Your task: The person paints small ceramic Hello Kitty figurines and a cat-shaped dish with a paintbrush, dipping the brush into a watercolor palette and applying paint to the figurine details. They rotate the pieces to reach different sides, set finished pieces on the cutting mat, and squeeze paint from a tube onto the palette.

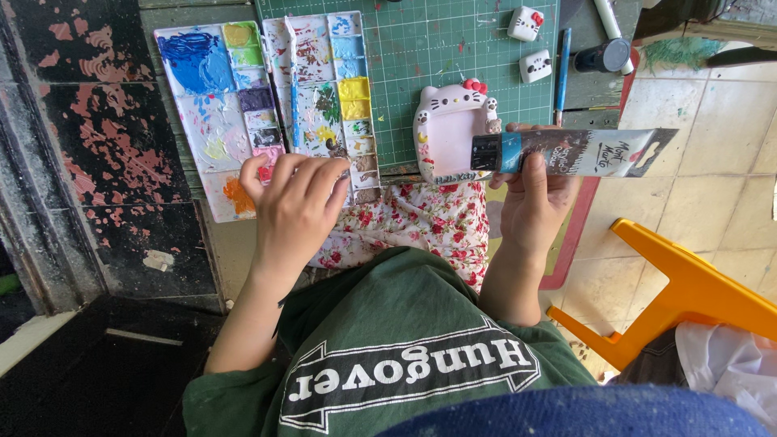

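My right hand [530,202] grips a paint tube [571,152], held level with its dark cap end pointing left, just in front of a pink cat-shaped frame [445,133]. My left hand [295,206] rests with fingers curled at the near edge of two white paint palettes [243,105], touching the lower wells; I cannot see anything in it. A blue-handled brush [293,97] lies across the palettes.
A green cutting mat [453,40] carries two small white cat figures [526,23], a blue brush [562,73] and a dark jar [603,55]. Flowered cloth [421,222] covers my lap. An orange stool [680,295] stands at the right on the tiled floor.
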{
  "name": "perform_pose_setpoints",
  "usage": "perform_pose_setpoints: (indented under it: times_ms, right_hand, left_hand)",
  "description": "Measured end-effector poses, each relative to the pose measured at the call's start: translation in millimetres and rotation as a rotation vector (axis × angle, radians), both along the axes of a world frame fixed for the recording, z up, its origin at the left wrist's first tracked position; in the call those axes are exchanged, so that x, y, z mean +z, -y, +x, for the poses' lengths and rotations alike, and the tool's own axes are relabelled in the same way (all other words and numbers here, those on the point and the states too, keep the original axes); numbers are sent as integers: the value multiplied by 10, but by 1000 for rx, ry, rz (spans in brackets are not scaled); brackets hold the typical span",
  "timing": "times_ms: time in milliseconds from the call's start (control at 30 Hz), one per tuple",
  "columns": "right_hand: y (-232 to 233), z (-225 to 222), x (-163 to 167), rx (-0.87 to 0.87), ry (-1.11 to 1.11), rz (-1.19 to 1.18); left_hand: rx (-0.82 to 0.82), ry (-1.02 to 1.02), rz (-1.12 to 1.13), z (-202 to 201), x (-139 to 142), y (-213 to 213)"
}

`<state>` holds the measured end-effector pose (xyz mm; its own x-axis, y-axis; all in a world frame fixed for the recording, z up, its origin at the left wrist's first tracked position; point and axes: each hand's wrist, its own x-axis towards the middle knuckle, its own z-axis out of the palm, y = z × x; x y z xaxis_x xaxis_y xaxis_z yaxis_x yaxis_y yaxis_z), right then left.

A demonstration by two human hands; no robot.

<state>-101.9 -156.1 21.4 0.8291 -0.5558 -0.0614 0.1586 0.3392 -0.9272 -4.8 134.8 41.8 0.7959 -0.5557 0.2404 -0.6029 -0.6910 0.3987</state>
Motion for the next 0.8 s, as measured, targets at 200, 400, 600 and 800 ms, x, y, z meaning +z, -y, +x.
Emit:
perform_pose_setpoints:
  times_ms: [200,400,600,800]
  right_hand:
    - [-494,39,25,207,-141,-37]
    - [-817,260,57,413,-180,102]
    - [-816,511,102,574,-113,137]
    - [-927,583,93,476,-155,84]
  left_hand:
    - [-174,-146,-420,-96,-3,166]
    - [-162,-438,-423,-43,-131,119]
    - [149,-1276,-795,-66,-124,59]
    - [1,-134,-432,-36,21,-39]
